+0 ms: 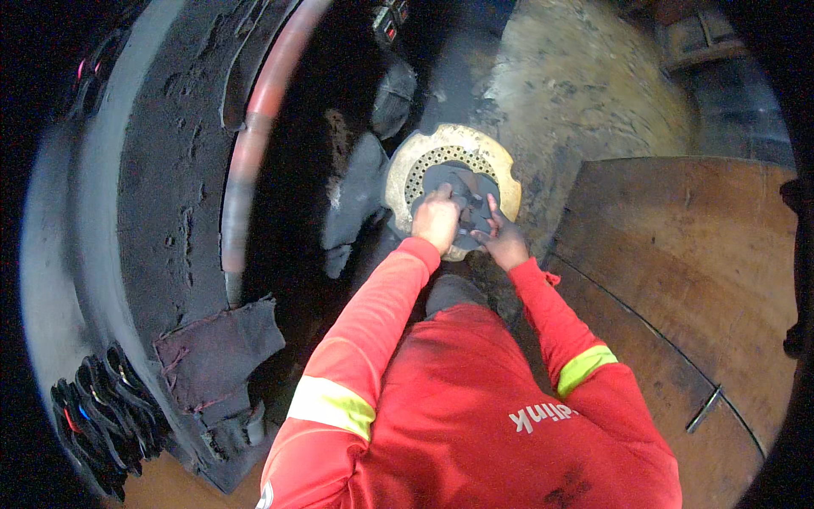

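A large dark tyre (161, 195) stands at the left. Ahead lies the round brass-coloured perforated metal disc (454, 182), probably heavy, stiff, best gripped at its rim. The left hand (436, 220) rests curled on it; the right hand (502, 239) touches it with fingers spread.

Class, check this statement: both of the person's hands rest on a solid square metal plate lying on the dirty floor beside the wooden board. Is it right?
Not quite. The head view shows both the left hand and right hand on a round, perforated metal disc with a notched rim, not a solid square plate. It does lie on the floor beside the wooden board.
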### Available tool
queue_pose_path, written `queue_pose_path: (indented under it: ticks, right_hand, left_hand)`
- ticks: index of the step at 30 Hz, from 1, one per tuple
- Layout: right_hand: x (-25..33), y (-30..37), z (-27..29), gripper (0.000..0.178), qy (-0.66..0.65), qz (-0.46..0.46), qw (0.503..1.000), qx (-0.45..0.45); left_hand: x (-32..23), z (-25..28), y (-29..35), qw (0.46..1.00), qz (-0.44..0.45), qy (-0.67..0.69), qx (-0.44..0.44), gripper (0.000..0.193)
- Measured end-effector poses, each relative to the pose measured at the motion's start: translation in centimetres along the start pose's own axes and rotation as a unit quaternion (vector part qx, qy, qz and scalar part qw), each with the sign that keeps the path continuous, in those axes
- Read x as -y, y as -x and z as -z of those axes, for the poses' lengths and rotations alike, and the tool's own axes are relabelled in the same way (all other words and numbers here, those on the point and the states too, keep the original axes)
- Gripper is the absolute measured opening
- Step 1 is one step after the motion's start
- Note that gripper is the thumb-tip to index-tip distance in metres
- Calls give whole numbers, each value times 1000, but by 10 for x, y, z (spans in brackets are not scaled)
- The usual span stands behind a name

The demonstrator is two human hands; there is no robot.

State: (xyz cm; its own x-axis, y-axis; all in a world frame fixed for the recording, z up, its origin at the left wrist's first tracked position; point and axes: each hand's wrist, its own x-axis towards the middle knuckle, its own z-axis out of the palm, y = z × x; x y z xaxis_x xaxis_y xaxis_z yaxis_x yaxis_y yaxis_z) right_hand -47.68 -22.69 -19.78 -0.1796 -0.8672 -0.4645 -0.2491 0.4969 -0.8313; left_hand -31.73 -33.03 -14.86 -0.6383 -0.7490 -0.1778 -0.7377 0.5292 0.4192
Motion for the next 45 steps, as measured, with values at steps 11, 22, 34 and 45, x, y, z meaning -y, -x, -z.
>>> queue_pose_path:
  ticks: [11, 22, 34, 45]
  right_hand:
    - [-8, 18, -10, 113, -39, -49, 993, -104]
    - [-27, 11, -8, 98, -237, -118, 963, -48]
    - [-30, 7, -9, 82, -142, -90, 980, -104]
    - [-38, -64, 21, 36, -76, -42, 987, -135]
  left_hand:
    - [7, 57, 111, 954, 117, 180, -208, 33]
    - [8, 79, 207, 907, 264, 237, -225, 22]
    - [3, 82, 216, 901, 273, 257, -219, 24]
    - [0, 100, 223, 880, 302, 309, -196, 25]
